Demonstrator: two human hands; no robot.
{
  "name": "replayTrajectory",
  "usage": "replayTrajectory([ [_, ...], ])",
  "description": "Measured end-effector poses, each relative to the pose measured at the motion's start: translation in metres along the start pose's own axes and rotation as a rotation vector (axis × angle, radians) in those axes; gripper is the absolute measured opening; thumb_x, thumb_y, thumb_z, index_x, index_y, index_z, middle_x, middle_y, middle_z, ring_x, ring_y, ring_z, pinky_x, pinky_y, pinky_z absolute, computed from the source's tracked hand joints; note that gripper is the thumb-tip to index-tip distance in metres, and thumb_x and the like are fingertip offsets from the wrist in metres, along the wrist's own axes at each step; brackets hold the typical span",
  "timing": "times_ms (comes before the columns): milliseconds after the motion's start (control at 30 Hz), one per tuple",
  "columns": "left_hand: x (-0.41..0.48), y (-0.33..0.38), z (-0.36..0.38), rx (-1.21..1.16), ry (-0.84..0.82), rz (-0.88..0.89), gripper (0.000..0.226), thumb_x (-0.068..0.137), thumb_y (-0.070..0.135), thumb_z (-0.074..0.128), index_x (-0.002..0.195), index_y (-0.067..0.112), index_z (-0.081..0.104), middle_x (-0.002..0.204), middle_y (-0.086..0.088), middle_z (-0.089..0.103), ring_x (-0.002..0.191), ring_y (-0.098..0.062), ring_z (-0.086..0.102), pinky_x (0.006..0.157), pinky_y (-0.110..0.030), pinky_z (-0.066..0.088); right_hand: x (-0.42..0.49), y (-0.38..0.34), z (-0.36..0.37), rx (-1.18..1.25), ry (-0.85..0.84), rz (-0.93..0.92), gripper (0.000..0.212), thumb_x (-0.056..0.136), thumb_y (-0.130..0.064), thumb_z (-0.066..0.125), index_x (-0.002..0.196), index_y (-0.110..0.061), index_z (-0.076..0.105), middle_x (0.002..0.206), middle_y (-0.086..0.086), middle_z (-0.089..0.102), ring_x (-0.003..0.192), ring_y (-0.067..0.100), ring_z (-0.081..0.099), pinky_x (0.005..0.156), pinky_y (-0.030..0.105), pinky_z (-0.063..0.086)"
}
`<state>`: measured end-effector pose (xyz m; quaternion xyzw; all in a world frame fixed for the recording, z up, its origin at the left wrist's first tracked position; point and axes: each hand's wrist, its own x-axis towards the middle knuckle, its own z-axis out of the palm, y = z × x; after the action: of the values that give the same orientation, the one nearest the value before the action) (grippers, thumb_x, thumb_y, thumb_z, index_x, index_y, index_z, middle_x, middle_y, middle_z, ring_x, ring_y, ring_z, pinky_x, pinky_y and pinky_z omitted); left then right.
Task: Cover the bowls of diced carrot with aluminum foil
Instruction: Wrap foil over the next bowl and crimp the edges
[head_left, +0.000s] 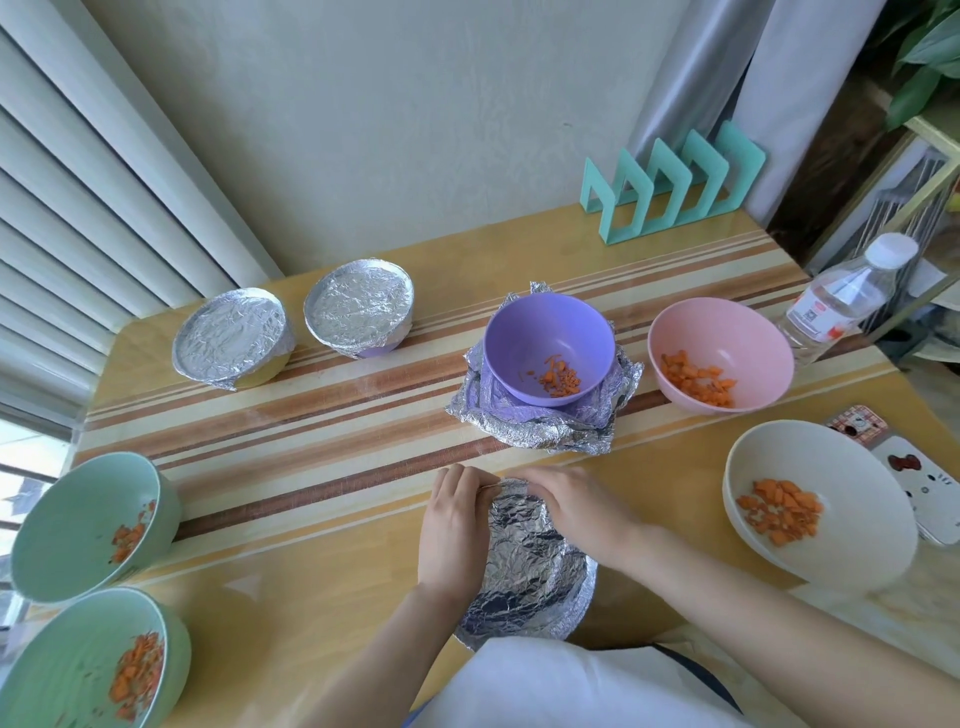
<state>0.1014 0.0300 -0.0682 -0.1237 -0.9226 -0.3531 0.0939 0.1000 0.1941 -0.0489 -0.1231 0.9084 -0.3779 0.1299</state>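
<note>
A bowl wrapped in crinkled aluminum foil (530, 566) stands at the table's near edge in front of me. My left hand (452, 525) and my right hand (576, 506) curl over its far rim and press the foil down around it. A purple bowl (548, 348) with a little diced carrot sits on a crumpled foil sheet (540, 434) in the middle. Two foil-covered bowls (231, 338) (358, 306) stand at the back left. Open bowls of carrot: pink (722, 332), white (810, 551), two green (83, 525) (88, 665).
A teal rack (675, 182) stands at the back against the wall. A clear plastic bottle (841, 301) is at the right edge. A patterned flat item (919, 478) lies beside the white bowl. The striped wooden table (311, 415) has bare room left of centre.
</note>
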Motion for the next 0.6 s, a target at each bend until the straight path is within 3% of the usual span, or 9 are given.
replayTrajectory([
  [133, 0.0011, 0.0004, -0.0008, -0.005, 0.001, 0.007, 0.011, 0.081, 0.001, 0.059, 0.079, 0.011, 0.057, 0.078, 0.002, 0.054, 0.076, -0.011, 0.043, 0.067, -0.016, 0.031, 0.0033, -0.0011, -0.0032, -0.027, -0.069, 0.021, 0.042, 0.096, 0.001, 0.043, 0.135, -0.014, 0.049, 0.128, 0.006, 0.059, 0.118, 0.015, 0.054, 0.096, 0.018, 0.040],
  [233, 0.0011, 0.0002, -0.0009, -0.010, -0.002, 0.022, 0.010, 0.082, 0.002, 0.058, 0.080, 0.012, 0.057, 0.078, 0.003, 0.054, 0.076, -0.010, 0.043, 0.067, -0.017, 0.031, 0.0029, -0.0033, -0.0034, 0.039, -0.117, 0.026, 0.052, 0.093, 0.009, 0.039, 0.139, -0.014, 0.044, 0.137, 0.005, 0.052, 0.125, 0.015, 0.048, 0.103, 0.017, 0.036],
  [433, 0.0008, 0.0006, 0.0013, -0.006, -0.016, 0.036, 0.010, 0.082, 0.004, 0.057, 0.080, 0.013, 0.056, 0.078, 0.002, 0.054, 0.076, -0.010, 0.043, 0.067, -0.016, 0.031, 0.0094, 0.0015, -0.0060, 0.038, -0.177, 0.027, 0.057, 0.088, 0.013, 0.036, 0.136, -0.016, 0.047, 0.132, 0.007, 0.056, 0.120, 0.021, 0.051, 0.099, 0.036, 0.042],
  [500, 0.0013, 0.0005, 0.0007, -0.013, -0.020, 0.023, 0.010, 0.082, 0.003, 0.057, 0.080, 0.013, 0.056, 0.078, 0.003, 0.053, 0.076, -0.010, 0.043, 0.067, -0.016, 0.031, 0.0100, 0.0019, -0.0061, 0.052, -0.184, 0.032, 0.050, 0.093, 0.008, 0.037, 0.137, -0.016, 0.047, 0.133, 0.005, 0.055, 0.121, 0.019, 0.050, 0.100, 0.033, 0.041],
  [600, 0.0002, 0.0017, 0.0011, -0.044, -0.025, -0.006, 0.012, 0.084, 0.003, 0.055, 0.082, 0.016, 0.053, 0.079, 0.003, 0.052, 0.073, -0.009, 0.044, 0.062, -0.018, 0.033, 0.0059, 0.0022, -0.0019, 0.109, -0.160, 0.082, 0.039, 0.101, -0.011, 0.037, 0.140, -0.017, 0.042, 0.140, 0.001, 0.048, 0.129, 0.014, 0.043, 0.100, 0.014, 0.033],
])
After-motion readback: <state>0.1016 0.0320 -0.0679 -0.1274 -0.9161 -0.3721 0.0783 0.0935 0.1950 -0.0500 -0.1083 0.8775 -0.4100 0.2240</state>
